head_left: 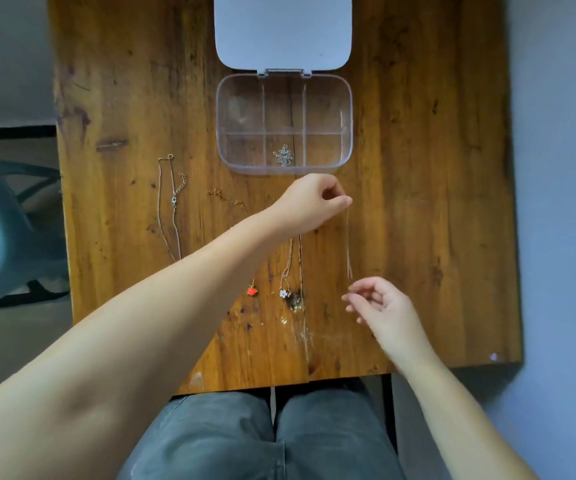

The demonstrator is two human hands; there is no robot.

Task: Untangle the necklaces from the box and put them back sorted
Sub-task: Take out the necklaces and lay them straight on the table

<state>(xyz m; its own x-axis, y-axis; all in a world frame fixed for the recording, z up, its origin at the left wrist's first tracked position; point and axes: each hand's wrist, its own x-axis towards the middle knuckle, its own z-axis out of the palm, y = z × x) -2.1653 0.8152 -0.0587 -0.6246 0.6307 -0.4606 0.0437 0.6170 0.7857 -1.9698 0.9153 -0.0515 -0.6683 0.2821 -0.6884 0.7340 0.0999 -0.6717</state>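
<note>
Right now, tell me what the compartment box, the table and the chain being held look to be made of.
Box: clear hard plastic, glossy; the wood grain shows through its walls and dividers. Its lid is opaque, pale and matte, probably plastic too.
Table: wood or wood-look board, warm brown, with grain, knots and scuffs.
Chain, pinched by the left hand: fine, pale and metallic-looking; the metal cannot be told.

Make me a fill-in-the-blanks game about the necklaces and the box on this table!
1. The clear box has its lid ____.
2. The left hand pinches a thin chain that hangs ____ from its fingers.
3. The heart pendant on the table is coloured ____.
4. The small silver piece lies inside the ____.

Missing words: open; down; red; box
</note>
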